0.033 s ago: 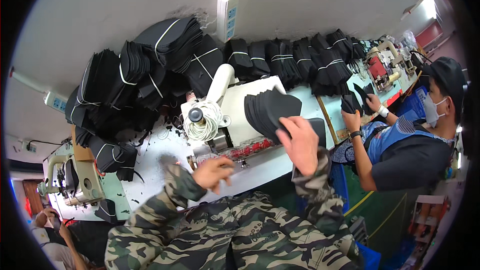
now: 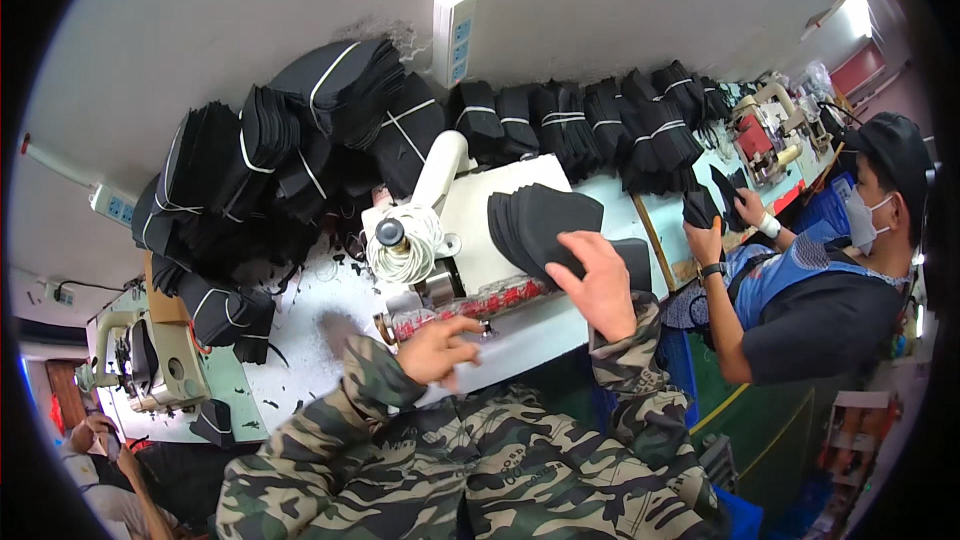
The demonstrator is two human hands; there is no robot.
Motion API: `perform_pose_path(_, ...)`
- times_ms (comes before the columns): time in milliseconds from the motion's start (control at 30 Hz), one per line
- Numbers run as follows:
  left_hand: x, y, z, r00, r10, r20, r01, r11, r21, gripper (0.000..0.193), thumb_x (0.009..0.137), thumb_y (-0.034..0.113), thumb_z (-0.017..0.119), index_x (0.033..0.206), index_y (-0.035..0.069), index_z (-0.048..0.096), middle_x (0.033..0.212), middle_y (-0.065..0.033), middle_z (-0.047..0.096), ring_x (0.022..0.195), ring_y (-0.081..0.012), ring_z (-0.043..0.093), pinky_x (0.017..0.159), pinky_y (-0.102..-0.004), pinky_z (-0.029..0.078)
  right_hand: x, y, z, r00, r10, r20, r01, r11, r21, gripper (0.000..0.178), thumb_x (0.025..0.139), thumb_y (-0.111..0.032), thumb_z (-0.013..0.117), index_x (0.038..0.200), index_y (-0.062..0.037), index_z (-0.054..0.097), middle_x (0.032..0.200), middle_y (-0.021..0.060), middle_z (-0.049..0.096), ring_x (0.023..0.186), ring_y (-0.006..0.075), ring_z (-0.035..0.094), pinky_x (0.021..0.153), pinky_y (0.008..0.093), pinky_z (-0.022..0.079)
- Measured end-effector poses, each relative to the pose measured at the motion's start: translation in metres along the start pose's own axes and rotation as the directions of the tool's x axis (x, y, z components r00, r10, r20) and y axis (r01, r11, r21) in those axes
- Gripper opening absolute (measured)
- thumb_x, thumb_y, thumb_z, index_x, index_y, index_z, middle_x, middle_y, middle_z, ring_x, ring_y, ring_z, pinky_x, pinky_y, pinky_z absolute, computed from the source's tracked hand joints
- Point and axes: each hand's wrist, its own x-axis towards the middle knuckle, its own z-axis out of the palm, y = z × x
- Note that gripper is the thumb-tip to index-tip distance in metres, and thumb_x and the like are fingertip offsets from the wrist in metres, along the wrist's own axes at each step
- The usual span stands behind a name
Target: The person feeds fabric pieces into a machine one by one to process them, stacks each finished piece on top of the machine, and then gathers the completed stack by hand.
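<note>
A fanned stack of black sheet pieces (image 2: 545, 225) lies on the cream machine (image 2: 490, 202) in front of me. My right hand (image 2: 600, 285) is at the stack's near right edge, fingers spread and fingertips at the top piece, not closed round it. To its right, more black pieces (image 2: 632, 262) lie on the white table. My left hand (image 2: 440, 352) hovers by the machine's worn red front bar (image 2: 470, 306), fingers apart and nothing visible in them. A coil of white cord (image 2: 405, 255) sits round a dark knob on the machine.
Tied bundles of black pieces (image 2: 330, 90) line the wall behind the white table (image 2: 310, 340), where dark scraps lie. Another machine (image 2: 165, 365) stands at the left. At the right, a masked co-worker (image 2: 800, 290) holds black pieces. A power strip (image 2: 455, 37) hangs on the wall.
My left hand has moved a little to the right, closer to the red bar. My right hand has shifted only slightly at the stack.
</note>
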Motion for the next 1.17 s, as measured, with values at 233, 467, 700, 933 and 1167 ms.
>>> perform_pose_path(233, 0.128, 0.031, 0.029, 0.59, 0.409, -0.696, -0.288, 0.912, 0.291, 0.067, 0.081, 0.019, 0.065, 0.132, -0.007, 0.031, 0.126, -0.0251, 0.046, 0.116, -0.0307, 0.05, 0.094, -0.0369, 0.042, 0.008, 0.136, 0.022, 0.759, 0.556, 0.338, -0.638, 0.532, 0.557, 0.062, 0.084, -0.046, 0.061, 0.107, 0.0112, 0.057, 0.098, 0.0187, 0.063, 0.093, 0.021, 0.058, 0.083, 0.0308, 0.045)
perform_pose_path(467, 0.175, 0.06, 0.103, 0.952, 0.253, -0.175, -0.285, 0.939, -0.194, 0.073, 0.085, 0.018, 0.061, 0.14, -0.002, 0.017, 0.117, -0.0215, 0.054, 0.091, -0.0216, 0.063, 0.059, -0.0288, 0.051, 0.01, 0.156, -0.043, 0.802, 0.529, 0.28, -0.493, 0.319, 0.81, 0.046, 0.078, -0.024, 0.069, 0.108, 0.0088, 0.056, 0.096, 0.0124, 0.064, 0.081, 0.0183, 0.064, 0.072, 0.0282, 0.051)
perform_pose_path(700, 0.292, -0.061, 0.158, 0.919, 0.112, -0.379, -0.041, 0.981, 0.189, 0.081, 0.081, 0.048, 0.062, 0.13, -0.011, 0.033, 0.13, -0.0266, 0.044, 0.115, -0.036, 0.05, 0.087, -0.0402, 0.047, -0.057, 0.257, -0.018, 0.622, 0.685, 0.379, -0.782, 0.559, 0.273, 0.066, 0.069, -0.034, 0.074, 0.111, 0.0109, 0.052, 0.095, 0.0175, 0.063, 0.083, 0.0226, 0.064, 0.067, 0.0294, 0.052)
perform_pose_path(933, 0.309, -0.033, 0.153, 0.882, 0.079, -0.464, 0.005, 0.984, 0.177, 0.064, 0.07, 0.043, 0.067, 0.106, -0.009, 0.056, 0.1, -0.0273, 0.06, 0.097, -0.036, 0.059, 0.085, -0.0417, 0.046, -0.114, 0.205, -0.003, 0.571, 0.733, 0.371, -0.728, 0.243, 0.641, 0.058, 0.072, -0.036, 0.074, 0.111, 0.0032, 0.057, 0.098, 0.0126, 0.062, 0.088, 0.0185, 0.061, 0.074, 0.0309, 0.05)
perform_pose_path(1167, 0.297, -0.081, 0.255, 0.952, 0.023, -0.306, 0.078, 0.946, 0.314, 0.091, 0.067, 0.055, 0.062, 0.126, -0.011, 0.04, 0.117, -0.0332, 0.049, 0.108, -0.0431, 0.05, 0.094, -0.0446, 0.04, -0.259, 0.289, 0.02, 0.592, 0.498, 0.634, -0.461, -0.436, 0.773, 0.069, 0.091, -0.048, 0.043, 0.135, 0.0032, 0.032, 0.136, 0.0127, 0.041, 0.125, 0.0202, 0.038, 0.107, 0.0285, 0.023)
